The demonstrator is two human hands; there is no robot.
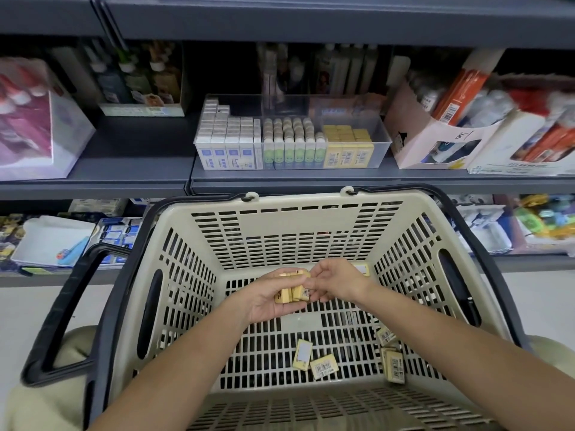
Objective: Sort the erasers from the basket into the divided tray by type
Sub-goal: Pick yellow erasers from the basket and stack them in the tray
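A beige slotted basket (295,225) sits in front of me with both my hands inside it. My left hand (267,303) lies palm up and cradles several yellow erasers (292,293). My right hand (334,279) meets it from the right and pinches one of those erasers. More yellow erasers lie loose on the basket floor, two near the middle (312,360) and some at the right wall (392,357). The clear divided tray (381,136) stands on the shelf beyond, holding white-blue erasers (228,138) at left, green ones (292,141) in the middle and yellow ones (348,144) at right.
Dark basket handles (71,303) hang down on both sides. On the grey shelf (130,169) a pink-white box (34,119) stands left of the tray and cardboard boxes of stationery (451,129) right of it. A lower shelf holds more goods.
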